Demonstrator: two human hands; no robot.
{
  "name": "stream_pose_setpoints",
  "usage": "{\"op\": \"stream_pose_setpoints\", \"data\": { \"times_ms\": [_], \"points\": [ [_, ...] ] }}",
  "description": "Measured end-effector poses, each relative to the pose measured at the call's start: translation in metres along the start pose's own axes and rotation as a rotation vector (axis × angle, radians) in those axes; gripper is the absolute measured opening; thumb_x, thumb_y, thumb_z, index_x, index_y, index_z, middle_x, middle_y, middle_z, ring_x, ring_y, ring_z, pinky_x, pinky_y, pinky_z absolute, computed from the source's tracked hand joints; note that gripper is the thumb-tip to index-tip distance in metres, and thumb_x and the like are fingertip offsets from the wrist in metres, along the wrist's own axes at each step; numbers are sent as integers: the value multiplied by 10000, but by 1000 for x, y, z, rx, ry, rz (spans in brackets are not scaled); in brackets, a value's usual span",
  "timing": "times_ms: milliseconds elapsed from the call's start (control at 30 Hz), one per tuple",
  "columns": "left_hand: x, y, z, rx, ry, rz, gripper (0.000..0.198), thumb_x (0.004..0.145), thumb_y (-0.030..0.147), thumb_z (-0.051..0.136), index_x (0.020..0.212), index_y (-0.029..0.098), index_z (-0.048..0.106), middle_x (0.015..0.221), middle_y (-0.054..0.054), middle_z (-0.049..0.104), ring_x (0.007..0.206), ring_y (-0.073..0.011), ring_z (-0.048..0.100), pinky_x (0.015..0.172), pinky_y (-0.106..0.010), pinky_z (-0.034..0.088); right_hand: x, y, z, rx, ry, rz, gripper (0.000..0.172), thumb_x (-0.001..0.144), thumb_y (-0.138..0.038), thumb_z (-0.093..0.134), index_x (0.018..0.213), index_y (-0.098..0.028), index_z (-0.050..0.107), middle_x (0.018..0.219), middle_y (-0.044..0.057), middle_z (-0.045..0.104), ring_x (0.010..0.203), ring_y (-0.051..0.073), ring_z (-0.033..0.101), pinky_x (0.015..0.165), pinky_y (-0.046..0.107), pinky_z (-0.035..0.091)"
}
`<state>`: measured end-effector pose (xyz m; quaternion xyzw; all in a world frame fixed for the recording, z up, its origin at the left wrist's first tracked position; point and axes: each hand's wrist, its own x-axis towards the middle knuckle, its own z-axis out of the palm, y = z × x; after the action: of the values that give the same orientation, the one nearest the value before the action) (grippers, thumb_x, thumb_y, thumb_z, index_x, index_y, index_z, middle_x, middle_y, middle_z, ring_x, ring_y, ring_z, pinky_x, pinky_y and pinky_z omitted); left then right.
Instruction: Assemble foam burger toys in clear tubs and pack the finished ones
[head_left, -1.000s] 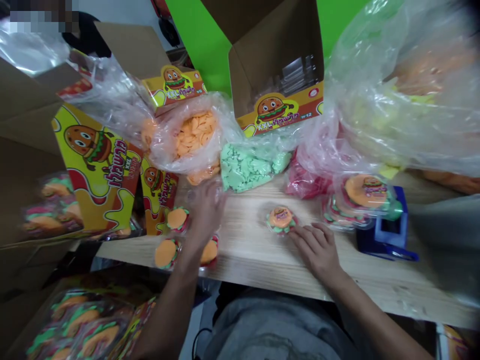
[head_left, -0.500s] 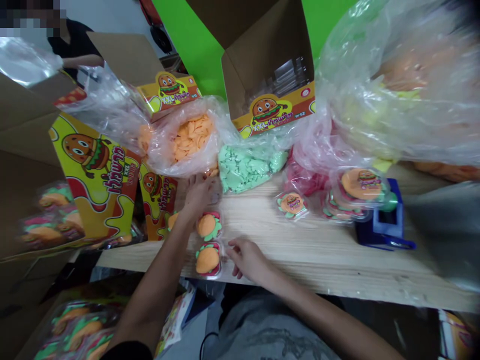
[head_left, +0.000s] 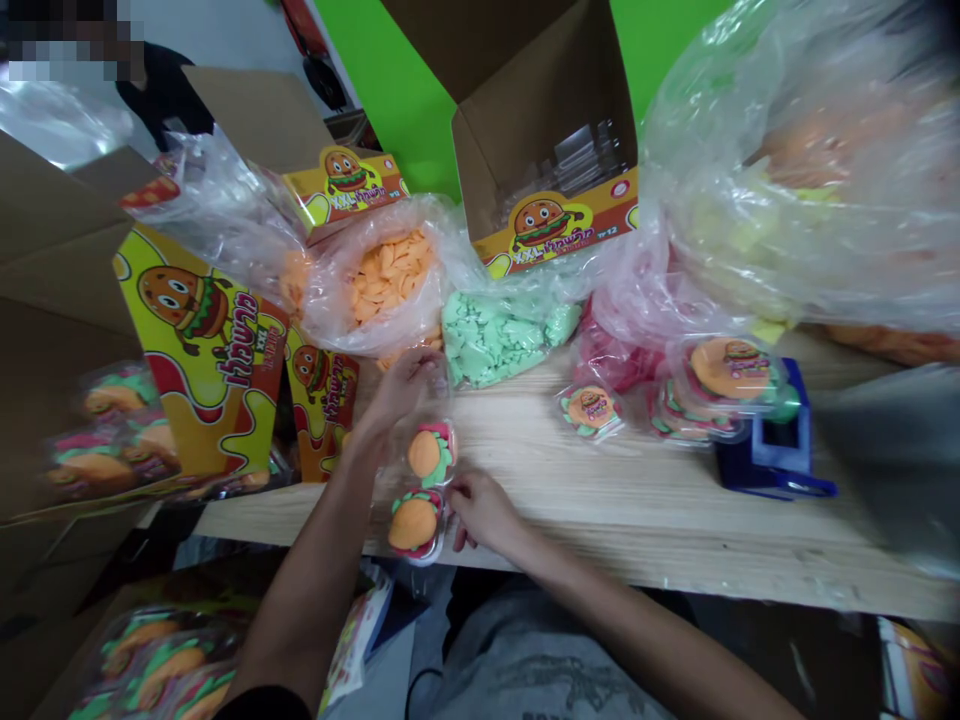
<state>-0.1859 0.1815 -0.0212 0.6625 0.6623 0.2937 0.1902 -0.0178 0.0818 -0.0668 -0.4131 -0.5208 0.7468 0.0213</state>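
Two burger-shaped gummy candies in clear plastic packs lie on the wooden table (head_left: 600, 520), one upper (head_left: 429, 455) and one lower (head_left: 415, 527). My right hand (head_left: 484, 513) is curled against the lower pack's right edge. My left hand (head_left: 397, 392) sits just above the upper pack, its fingers closed around clear plastic film (head_left: 420, 400). Behind it lies a bag of orange candy pieces (head_left: 382, 280), next to a bag of green candy pieces (head_left: 499, 340). A bag of red pieces (head_left: 604, 362) is further right.
A blue tape dispenser (head_left: 776, 450) stands right of a stack of sealed packs (head_left: 697, 400), with a single pack (head_left: 590, 408) nearby. Yellow burger-printed boxes (head_left: 202, 340) crowd the table's left and back. A large plastic bag (head_left: 795, 170) fills the upper right. A person (head_left: 161, 95) stands far back.
My right hand has moved left from the single pack to the two packs near the table's front edge. My left hand has moved slightly up the table.
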Motion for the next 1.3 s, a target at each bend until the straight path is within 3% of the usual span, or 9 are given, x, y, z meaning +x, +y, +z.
{"op": "stream_pose_setpoints", "data": {
  "times_ms": [200,400,600,667,767,900,1000,1133,1300],
  "points": [
    [3,-11,-10,-41,55,-11,205,788,253,420,892,158,569,883,-45,630,823,-159,572,765,-296,459,-12,-9,-11,-12,101,22,217,884,-311,469,896,-118,566,678,-28,580,471,56,522,437,194,449],
    [12,-19,-10,19,64,-36,215,787,242,442,894,159,609,929,-68,640,905,-207,565,870,-380,415,-75,23,-67,45,287,0,196,848,-301,491,724,-151,516,474,-93,460,326,42,425,326,161,319],
    [-25,33,18,9,126,-82,399,796,214,477,1191,155,477,1328,-126,387,1277,-283,220,1043,-495,157,-124,54,-97,158,382,21,232,771,-415,464,724,-188,479,423,-79,469,329,100,497,324,193,372],
    [-51,58,36,-162,-11,-146,383,825,247,466,1201,174,464,1296,-113,432,1215,-250,338,1014,-455,262,-126,56,-97,179,407,11,239,754,-423,469,793,-187,482,475,-65,502,365,116,533,355,215,420],
    [-83,86,69,-314,-228,-221,473,827,293,486,1275,188,375,1165,-107,560,850,-176,586,738,-335,499,-121,55,-98,160,472,-38,292,769,-400,459,973,-191,440,589,-48,533,361,110,518,347,227,420],
    [-95,102,95,-477,-459,-294,462,866,279,404,1306,157,333,976,-85,659,596,-131,617,507,-255,514,-116,55,-99,20,585,-162,254,805,-302,455,1040,-218,407,719,-18,539,413,106,525,376,230,425],
    [-99,110,90,-518,-529,-265,360,881,251,367,1221,181,462,1101,-76,618,810,-156,639,676,-281,538,-122,60,-97,-175,661,-280,58,819,-229,436,861,-220,475,747,11,564,604,152,587,555,270,485],
    [-126,115,71,-337,-593,-24,375,890,253,363,1260,263,424,1322,-54,450,1218,-190,405,1009,-378,356,-139,76,-91,-451,669,-423,151,805,-163,420,805,-220,560,860,62,626,786,199,600,664,301,489],
    [-179,110,72,-88,-542,207,893,659,450,673,1357,250,155,1417,-193,230,1290,-329,255,971,-523,349,-151,97,-82,-677,654,-509,217,833,-160,407,864,-228,611,896,76,673,788,224,622,686,349,508]
  ]
}}
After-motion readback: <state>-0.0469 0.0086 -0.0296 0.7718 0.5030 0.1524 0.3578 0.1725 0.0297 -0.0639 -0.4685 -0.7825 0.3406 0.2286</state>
